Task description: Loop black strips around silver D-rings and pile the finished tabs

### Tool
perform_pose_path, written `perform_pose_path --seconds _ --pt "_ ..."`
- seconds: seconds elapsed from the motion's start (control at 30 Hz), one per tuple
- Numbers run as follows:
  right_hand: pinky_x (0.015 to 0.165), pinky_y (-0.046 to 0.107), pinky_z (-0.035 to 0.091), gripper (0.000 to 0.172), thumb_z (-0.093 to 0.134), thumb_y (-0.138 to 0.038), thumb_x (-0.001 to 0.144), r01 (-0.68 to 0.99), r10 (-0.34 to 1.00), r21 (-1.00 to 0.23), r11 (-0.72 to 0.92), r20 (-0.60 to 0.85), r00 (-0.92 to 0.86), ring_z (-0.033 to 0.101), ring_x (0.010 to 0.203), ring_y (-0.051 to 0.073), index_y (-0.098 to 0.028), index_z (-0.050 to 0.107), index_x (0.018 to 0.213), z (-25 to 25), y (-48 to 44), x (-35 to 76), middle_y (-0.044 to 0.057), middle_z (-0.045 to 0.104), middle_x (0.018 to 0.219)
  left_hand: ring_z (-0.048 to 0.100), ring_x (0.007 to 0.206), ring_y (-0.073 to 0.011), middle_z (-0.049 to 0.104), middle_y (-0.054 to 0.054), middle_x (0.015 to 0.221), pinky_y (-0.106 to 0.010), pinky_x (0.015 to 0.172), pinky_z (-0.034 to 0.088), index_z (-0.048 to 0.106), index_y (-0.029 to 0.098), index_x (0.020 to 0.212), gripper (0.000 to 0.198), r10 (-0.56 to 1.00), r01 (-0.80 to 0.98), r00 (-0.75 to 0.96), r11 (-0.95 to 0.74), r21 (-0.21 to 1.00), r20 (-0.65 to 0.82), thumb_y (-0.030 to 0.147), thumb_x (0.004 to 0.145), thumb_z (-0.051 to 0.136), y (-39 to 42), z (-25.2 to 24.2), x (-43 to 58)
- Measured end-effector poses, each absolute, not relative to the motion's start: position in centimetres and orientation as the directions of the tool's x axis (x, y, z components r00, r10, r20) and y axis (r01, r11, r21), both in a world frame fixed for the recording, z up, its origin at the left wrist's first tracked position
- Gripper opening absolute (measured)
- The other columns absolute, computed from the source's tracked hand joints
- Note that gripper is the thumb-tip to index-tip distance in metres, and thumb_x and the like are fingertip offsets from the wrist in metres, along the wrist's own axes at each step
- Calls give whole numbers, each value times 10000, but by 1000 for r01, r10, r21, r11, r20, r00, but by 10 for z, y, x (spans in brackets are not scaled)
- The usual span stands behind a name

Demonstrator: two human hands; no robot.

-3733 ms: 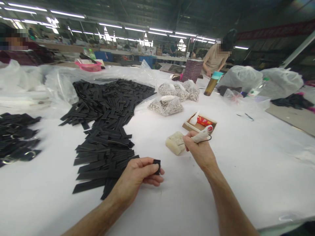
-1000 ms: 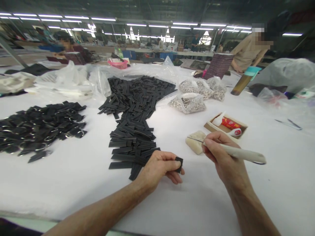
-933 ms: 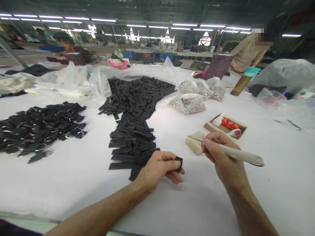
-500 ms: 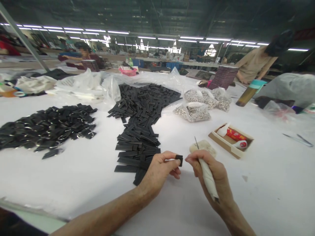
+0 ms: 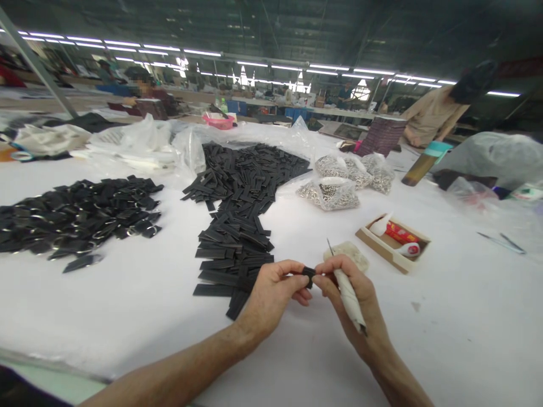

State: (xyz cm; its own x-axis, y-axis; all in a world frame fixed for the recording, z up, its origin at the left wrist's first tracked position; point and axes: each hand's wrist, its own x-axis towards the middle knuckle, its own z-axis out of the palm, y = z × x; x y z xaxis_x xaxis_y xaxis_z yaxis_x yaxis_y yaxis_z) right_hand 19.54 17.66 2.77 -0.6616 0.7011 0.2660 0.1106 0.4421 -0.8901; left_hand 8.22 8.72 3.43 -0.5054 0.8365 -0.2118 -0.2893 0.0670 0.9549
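Between thumb and fingers, my left hand (image 5: pixel 271 291) pinches a small folded black strip (image 5: pixel 309 276). My right hand (image 5: pixel 358 294) grips an awl (image 5: pixel 351 299) with a white-wrapped handle; its thin metal point sticks up past the fingers. The right thumb and fingertip are at the right edge of the folded strip, apparently touching it. Loose flat black strips (image 5: pixel 233 249) lie in a long pile left of my hands. Behind the right hand rests a pale flat lump (image 5: pixel 354 255) on the white table (image 5: pixel 297 362).
Black tabs with metal rings (image 5: pixel 93 217) form a heap at left. Clear bags of metal rings (image 5: pixel 328 194) lie beyond my hands. At right are a small box (image 5: pixel 394 257) with glue bottles, tweezers (image 5: pixel 503 243) and a tilted bottle (image 5: pixel 426 164). A person (image 5: pixel 436 113) works behind.
My right hand has moved left with the awl, bringing its fingertips to the folded strip. The left hand keeps its pinch. The whole view has shifted slightly.
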Motion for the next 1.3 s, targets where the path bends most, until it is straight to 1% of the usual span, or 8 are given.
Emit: perform_pose_path --seconds 0.23,0.47,0.73,0.9,1.03,1.1,1.2,1.3 --pt "557 252 351 63 578 -219 792 102 684 -882 461 279 -674 453 608 135 -215 515 787 28 179 198 -26 507 674 599 516 -167 637 -47 529 -293 587 511 643 91 751 159 839 -305 -496 75 949 -226 223 662 637 87 32 81" --pt "518 239 330 94 571 -207 780 108 682 -879 464 276 -678 407 567 125 -212 491 732 30 176 196 -31 468 631 585 513 -157 637 -54 533 -274 570 498 637 79 754 146 853 -253 -481 87 964 -203 201 685 596 87 30 81" --pt "480 218 334 83 523 -226 807 135 697 -862 489 293 -655 398 523 108 -204 477 742 33 171 195 -36 456 611 571 564 -150 622 -42 563 -251 598 485 661 95 742 150 853 -94 -500 116 989 -147 198 720 554 87 42 88" --pt "450 190 321 70 499 -186 800 164 665 -779 605 381 -643 376 481 88 -201 472 737 21 170 193 -62 414 567 543 522 -134 575 -21 512 -225 535 452 636 117 633 184 838 28 -536 139 990 -102 212 739 519 85 40 88" --pt "432 174 315 81 496 -174 797 188 637 -716 672 431 -639 367 459 76 -199 470 725 12 170 191 -75 394 546 537 526 -122 562 -13 518 -214 543 432 624 124 604 200 841 132 -541 114 985 -24 186 743 495 85 35 87" --pt "427 173 327 94 497 -191 811 167 607 -688 706 466 -644 381 449 76 -197 476 719 13 169 192 -73 408 537 527 513 -115 560 -13 518 -211 529 425 628 120 615 191 834 114 -551 102 988 -23 185 736 495 86 34 87" --pt "449 188 384 78 513 -240 834 95 536 -625 775 570 -623 468 471 93 -202 517 766 13 171 195 -45 511 576 456 410 -93 504 14 442 -191 416 360 633 113 654 155 827 -24 -553 107 994 -102 207 707 522 85 34 88" --pt "465 222 427 154 535 -369 836 38 469 -537 843 697 -543 565 522 134 -221 553 799 -2 188 198 3 605 647 393 333 -73 443 44 377 -168 339 290 618 117 642 129 815 -124 -557 108 986 -159 233 669 568 84 35 85"
